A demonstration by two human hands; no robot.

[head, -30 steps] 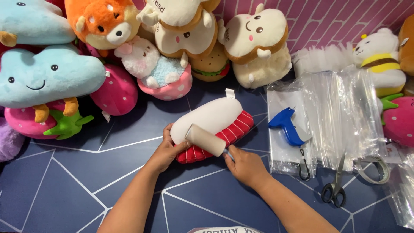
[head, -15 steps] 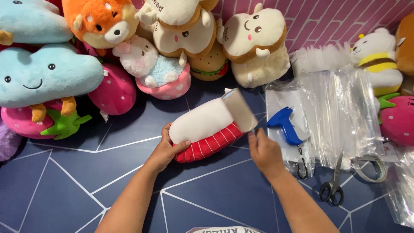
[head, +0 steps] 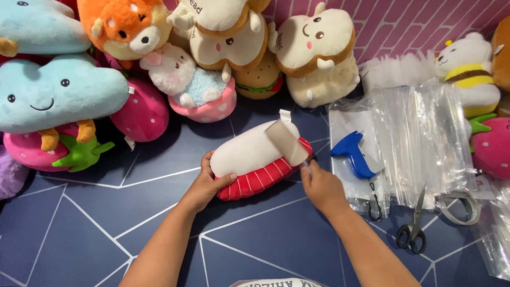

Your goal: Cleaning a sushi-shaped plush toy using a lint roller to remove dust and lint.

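Bright even overhead light; soft shadows; glare on plastic bags (head: 419, 138); sharp focus.

A white and red striped plush toy (head: 255, 165) lies on its side on a dark blue floor, white half up, a small tag at its top end. A lint roller (head: 287, 142) rests across its right end.

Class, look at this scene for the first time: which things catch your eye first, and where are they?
At centre, the left hand grips a white-and-red striped plush while the right hand runs a lint roller over it. Bright plush toys crowd the back; clear bags and a blue tagging gun lie right.
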